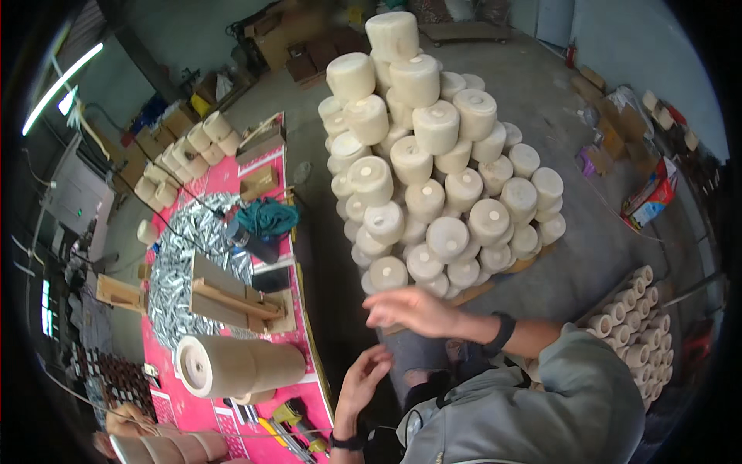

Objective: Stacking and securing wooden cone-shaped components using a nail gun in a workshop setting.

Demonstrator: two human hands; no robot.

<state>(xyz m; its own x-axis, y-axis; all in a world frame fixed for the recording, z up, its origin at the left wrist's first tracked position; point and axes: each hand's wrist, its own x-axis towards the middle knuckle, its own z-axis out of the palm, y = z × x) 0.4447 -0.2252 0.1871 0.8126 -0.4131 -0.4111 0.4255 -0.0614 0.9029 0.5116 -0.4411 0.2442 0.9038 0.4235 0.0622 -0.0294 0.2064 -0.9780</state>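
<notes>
My right hand (413, 311) reaches in from the right with fingers stretched out. It holds nothing and hovers in front of the tall pile of pale cylinders (448, 240). Lower and to the left, my left hand (363, 380) is raised beside the table edge with loosely bent fingers and nothing in them. Nearest to it on the pink-covered table (315, 390) lies a pale, wood-like cylinder (209, 367) on its side, with a round hole in its end, in line with another cylinder (278, 363). A yellow-green power tool (297, 421) lies just below.
Silvery metal pieces (182, 271) heap on the table beside a wooden fixture (232, 298) and a teal cloth (267, 216). Small hollow cylinders (638, 332) are stacked at right. Another person's hand (127, 421) shows at lower left, near more cylinders (166, 448).
</notes>
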